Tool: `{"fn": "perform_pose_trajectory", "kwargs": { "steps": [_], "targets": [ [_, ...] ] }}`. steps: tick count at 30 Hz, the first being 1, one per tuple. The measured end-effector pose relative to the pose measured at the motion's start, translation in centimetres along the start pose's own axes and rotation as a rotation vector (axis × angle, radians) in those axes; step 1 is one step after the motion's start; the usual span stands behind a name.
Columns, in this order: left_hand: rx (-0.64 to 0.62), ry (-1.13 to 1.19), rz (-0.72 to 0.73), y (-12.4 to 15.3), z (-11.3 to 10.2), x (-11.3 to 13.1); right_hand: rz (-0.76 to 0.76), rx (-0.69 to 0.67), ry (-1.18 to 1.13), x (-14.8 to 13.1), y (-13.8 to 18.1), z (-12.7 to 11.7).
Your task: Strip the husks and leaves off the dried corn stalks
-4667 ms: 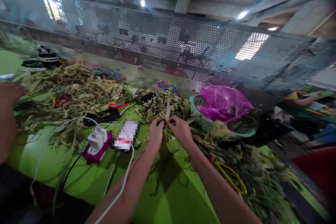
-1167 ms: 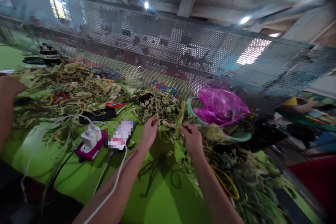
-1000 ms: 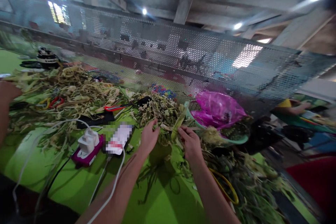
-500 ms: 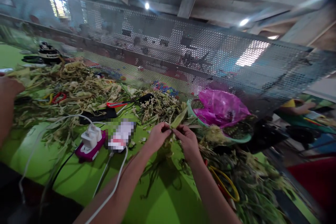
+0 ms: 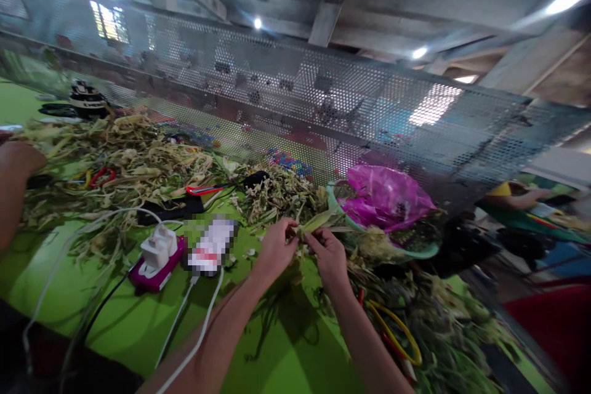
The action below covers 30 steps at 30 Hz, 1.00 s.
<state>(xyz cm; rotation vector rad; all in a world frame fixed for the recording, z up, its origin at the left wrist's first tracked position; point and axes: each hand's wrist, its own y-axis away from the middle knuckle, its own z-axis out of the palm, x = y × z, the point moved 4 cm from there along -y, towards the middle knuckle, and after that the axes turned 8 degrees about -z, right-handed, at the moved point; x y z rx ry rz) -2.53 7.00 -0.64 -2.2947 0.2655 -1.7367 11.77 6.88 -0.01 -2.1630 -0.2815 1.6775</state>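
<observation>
My left hand (image 5: 276,248) and my right hand (image 5: 329,252) meet above the green table (image 5: 138,314), both pinched on one pale green leaf strip (image 5: 318,221) that points right and slightly up. Its near end is between the fingertips of both hands. Just behind the hands lies a heap of dry leaf scraps (image 5: 281,194). A teal basket (image 5: 418,251) with a pink plastic bag (image 5: 385,197) stands to the right of my right hand.
A pink power strip with a white plug (image 5: 157,255), a phone (image 5: 210,247) and cables lie left of my hands. Red-handled scissors (image 5: 203,189) rest behind them. Yellow-handled scissors (image 5: 397,332) lie among green stems at right. Another person's arm (image 5: 12,184) reaches in at far left. A perforated metal screen (image 5: 300,104) backs the table.
My left hand came away from the scrap heap and joined the right hand on the leaf strip. The strip has tilted from upright to nearly level, pointing right.
</observation>
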Motion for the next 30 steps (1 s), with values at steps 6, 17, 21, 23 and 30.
{"fn": "perform_pose_trajectory", "kwargs": {
  "steps": [6,17,21,23,30],
  "targets": [
    [-0.054,-0.104,0.083,1.1,0.7,1.1,-0.020,0.011,0.032,-0.3,-0.1,-0.5],
    [0.208,0.250,-0.407,-1.6,-1.5,-4.1,-0.108,-0.144,0.286,0.1,-1.8,0.7],
    [0.311,0.236,-0.427,-2.0,-3.0,-4.5,-0.179,-0.309,0.462,0.4,-3.3,3.2],
    [0.330,0.222,-0.437,-2.1,-3.4,-4.4,-0.234,-0.373,0.507,0.3,-4.0,4.6],
    [0.304,0.326,-0.429,-2.3,-3.2,-4.3,-0.243,-0.408,0.826,1.2,-4.7,4.3]
  ]
}}
